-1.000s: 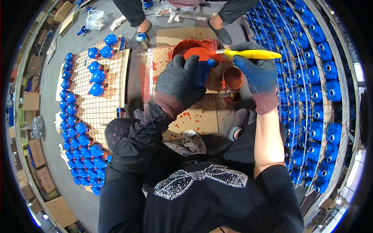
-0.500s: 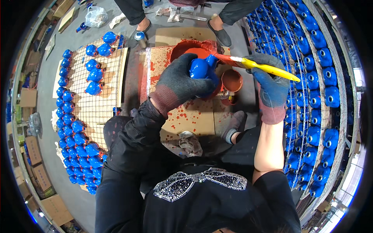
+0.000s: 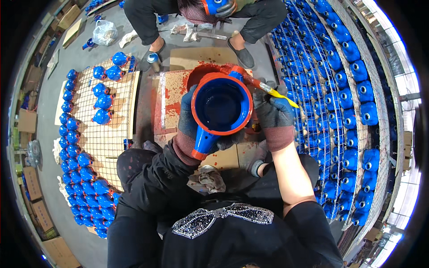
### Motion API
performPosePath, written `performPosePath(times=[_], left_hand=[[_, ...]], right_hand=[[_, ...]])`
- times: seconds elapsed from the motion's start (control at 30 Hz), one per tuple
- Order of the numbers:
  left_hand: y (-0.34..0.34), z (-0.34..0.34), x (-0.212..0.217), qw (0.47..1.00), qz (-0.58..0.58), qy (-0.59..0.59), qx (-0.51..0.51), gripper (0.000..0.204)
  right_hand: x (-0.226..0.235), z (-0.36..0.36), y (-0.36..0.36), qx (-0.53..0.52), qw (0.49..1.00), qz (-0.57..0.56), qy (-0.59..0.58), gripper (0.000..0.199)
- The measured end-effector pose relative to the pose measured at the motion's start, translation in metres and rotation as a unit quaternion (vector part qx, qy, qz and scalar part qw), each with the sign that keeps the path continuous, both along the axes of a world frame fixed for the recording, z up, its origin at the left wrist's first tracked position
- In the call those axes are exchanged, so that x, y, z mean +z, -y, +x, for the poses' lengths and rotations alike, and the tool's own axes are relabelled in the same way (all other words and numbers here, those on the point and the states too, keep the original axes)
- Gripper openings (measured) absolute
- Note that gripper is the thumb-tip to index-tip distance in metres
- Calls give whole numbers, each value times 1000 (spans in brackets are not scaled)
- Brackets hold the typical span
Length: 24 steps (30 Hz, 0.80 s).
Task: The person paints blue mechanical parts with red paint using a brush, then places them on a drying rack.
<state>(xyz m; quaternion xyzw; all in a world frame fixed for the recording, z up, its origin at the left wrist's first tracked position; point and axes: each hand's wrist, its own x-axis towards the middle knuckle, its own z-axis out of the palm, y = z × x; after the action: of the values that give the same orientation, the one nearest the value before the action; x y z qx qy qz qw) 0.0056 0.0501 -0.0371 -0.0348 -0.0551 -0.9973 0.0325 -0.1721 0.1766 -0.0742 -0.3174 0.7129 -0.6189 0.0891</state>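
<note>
We tilt a blue cup-shaped casting [image 3: 222,107] mouth-up toward our face, its rim ringed in fresh orange-red, so the edge lies open to the brush. Our gloved left hand [image 3: 190,123] grips it from below by body and neck; our right hand [image 3: 273,111] pinches a yellow-handled brush [image 3: 268,88] at the far rim. A second ago the piece showed its rounded outside. Blue castings fill the wire rack [image 3: 344,102] to our right.

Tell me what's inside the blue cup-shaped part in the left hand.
The blue part looks empty: a smooth blue inner wall and floor, orange paint only on the rim. The left hand and the part itself cover whatever lies beneath on the board.
</note>
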Motion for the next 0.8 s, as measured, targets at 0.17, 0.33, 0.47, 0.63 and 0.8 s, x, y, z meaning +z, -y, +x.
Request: performPosePath(times=[0.17,0.33,0.47,0.63,0.8], left_hand=[[-3,-7,-2,997,44,-21,-52,78],[3,-15,-19,992,60,-95,-63,70],[12,7,27,995,11,42,93,62],[32,21,41,978,-52,-98,174,61],[66,112,49,906,-194,-62,371,66]], right_hand=[[-4,0,6,176,769,-404,463,22],[3,-10,10,185,784,-384,451,19],[12,-8,11,152,966,-137,160,29],[18,-18,10,115,992,24,-51,25],[-3,-5,18,168,977,23,-131,20]])
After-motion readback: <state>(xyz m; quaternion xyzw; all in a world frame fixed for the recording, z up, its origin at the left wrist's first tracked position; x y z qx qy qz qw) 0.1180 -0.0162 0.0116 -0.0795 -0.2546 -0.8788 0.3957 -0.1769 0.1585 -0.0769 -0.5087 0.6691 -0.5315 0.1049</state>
